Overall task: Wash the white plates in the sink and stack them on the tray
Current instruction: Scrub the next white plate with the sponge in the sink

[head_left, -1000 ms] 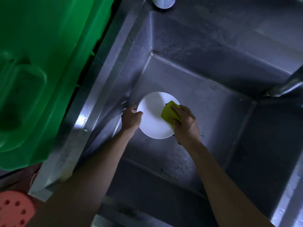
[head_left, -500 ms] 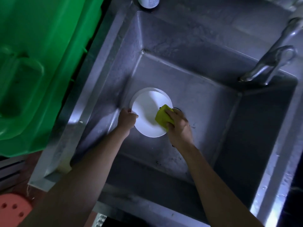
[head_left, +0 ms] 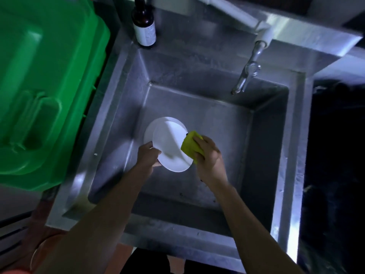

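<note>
At the far left a green plastic bin (head_left: 45,91) stands beside the steel sink (head_left: 110,107); it bears no writing I can read. Further right, the left hand (head_left: 147,157) pinches the near-left rim of the top white plate (head_left: 171,147), fingers curled under the edge and thumb on top, tilting it up off a second white plate (head_left: 150,129) that lies on the sink floor beneath it. That thin grip is the risk: a wet, perhaps soapy rim could slide out and drop onto the lower plate, chipping both. The right hand (head_left: 209,155) clasps a yellow sponge (head_left: 190,147) against the plate's right edge, fingers folded over it; a hard push from that side could lever the plate out of the pinch. At the back rim a brown bottle (head_left: 144,24) carries a pale label, too blurred to read. The tap (head_left: 246,76) hangs over the basin, and no water is visible. No tray is in view.
</note>
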The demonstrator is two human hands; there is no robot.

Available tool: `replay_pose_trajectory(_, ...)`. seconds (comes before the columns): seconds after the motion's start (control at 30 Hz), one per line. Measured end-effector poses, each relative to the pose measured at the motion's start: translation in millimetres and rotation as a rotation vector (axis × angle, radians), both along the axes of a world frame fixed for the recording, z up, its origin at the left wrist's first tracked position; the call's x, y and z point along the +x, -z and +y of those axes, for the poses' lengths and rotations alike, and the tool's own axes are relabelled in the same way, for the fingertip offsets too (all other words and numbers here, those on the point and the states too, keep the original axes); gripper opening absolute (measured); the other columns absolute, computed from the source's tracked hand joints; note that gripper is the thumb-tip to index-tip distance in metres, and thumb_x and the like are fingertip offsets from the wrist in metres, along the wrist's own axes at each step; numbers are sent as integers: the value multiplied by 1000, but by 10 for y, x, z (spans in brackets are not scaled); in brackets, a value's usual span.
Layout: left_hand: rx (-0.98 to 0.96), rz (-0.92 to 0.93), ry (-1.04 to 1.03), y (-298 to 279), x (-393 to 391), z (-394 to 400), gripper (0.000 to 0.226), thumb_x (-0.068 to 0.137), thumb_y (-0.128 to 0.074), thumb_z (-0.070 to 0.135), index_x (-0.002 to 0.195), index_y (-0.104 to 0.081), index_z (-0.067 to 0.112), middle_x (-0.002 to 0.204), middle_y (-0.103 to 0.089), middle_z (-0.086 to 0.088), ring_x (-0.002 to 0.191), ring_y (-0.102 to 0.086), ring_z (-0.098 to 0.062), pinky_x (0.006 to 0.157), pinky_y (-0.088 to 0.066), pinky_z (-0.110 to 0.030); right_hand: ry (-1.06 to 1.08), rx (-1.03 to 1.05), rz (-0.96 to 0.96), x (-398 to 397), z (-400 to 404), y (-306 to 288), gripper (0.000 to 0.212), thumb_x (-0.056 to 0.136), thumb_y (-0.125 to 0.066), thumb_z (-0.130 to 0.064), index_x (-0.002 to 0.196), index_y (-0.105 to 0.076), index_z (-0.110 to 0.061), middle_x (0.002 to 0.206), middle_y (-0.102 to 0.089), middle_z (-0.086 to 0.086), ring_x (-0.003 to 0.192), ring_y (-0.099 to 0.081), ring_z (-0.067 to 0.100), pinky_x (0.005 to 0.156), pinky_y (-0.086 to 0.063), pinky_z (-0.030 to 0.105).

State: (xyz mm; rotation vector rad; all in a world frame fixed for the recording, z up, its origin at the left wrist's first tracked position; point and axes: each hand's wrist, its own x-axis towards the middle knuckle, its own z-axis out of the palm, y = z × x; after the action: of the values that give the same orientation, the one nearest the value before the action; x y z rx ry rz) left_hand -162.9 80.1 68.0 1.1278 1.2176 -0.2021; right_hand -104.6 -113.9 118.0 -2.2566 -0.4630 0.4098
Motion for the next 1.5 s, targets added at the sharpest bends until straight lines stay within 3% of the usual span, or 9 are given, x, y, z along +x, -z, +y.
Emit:
replay_pose_trajectory(0.1,-33,-54,1,-280,-50,-85,48,85,-52,-11,126,-66,9,117,-70,-16,105,-67,-37,73,-60,-44,32,-3,6,15,-20,-309,57,83,-59,5,136,-58,-15,140,-52,5,116,-55,33,93,-50,43)
replay_pose_trajectory(0.27,-87,-176,81,-766,-80,-230,45,81,-53,-10,109,-73,19,102,-76,-10,91,-72,-33,63,-60,-38,22,18,-33,10,71,-702,57,86,-59,1,140,-56,-18,147,-48,5,126,-50,32,102,-45,41)
replay_pose_trajectory(0.43,-125,-252,131,-1124,-50,-319,48,79,-52,-15,113,-73,13,104,-75,-15,88,-71,-36,76,-61,-51,-51,11,-80,-99,135,-977,54,89,-56,-2,141,-55,-18,146,-50,9,127,-48,36,105,-41,41)
replay_pose_trajectory(0.53,-153,-318,181,-1322,-52,-348,46,78,-53,-13,109,-74,14,95,-73,-15,82,-70,-34,85,-56,-55,-81,-19,-200,-175,155,-1126,47,90,-48,-20,135,-60,-13,141,-55,10,125,-52,35,102,-44,46)
replay_pose_trajectory(0.7,-185,-403,223,-1516,-42,-331,44,80,-47,-16,105,-72,10,87,-68,-16,78,-66,-33,74,-58,-49,-163,-35,-354,-239,16,-1143,52,101,-41,-36,147,-46,-13,154,-42,8,138,-43,29,111,-37,45)
replay_pose_trajectory(0.97,-253,-484,333,-1624,-37,-355,47,79,-45,-19,92,-76,14,84,-65,-15,73,-65,-33,65,-58,-47,-230,-22,-532,-244,-81,-1096,46,102,-51,-20,147,-46,-9,158,-34,14,147,-30,27,120,-26,44)
replay_pose_trajectory(1.1,-262,-478,394,-1662,-41,-351,48,80,-46,-19,79,-76,19,81,-65,-14,69,-66,-28,67,-56,-42,-245,-23,-562,-171,16,-1243,47,107,-38,-33,144,-49,-5,155,-38,17,143,-36,32,119,-29,43)
replay_pose_trajectory(1.27,-264,-466,420,-1697,-70,-370,44,80,-49,-16,88,-77,17,85,-70,-11,74,-68,-27,72,-55,-41,-206,-18,-549,-9,68,-1304,44,99,-54,-7,143,-49,-4,154,-37,20,142,-37,37,117,-30,48)
replay_pose_trajectory(1.5,-239,-450,310,-1784,-139,-431,43,62,-61,-1,100,-75,11,96,-74,-11,76,-70,-28,69,-57,-43,-48,-45,-554,332,-3,-1386,44,100,-53,-8,143,-49,-6,153,-39,20,136,-41,40,114,-33,49)
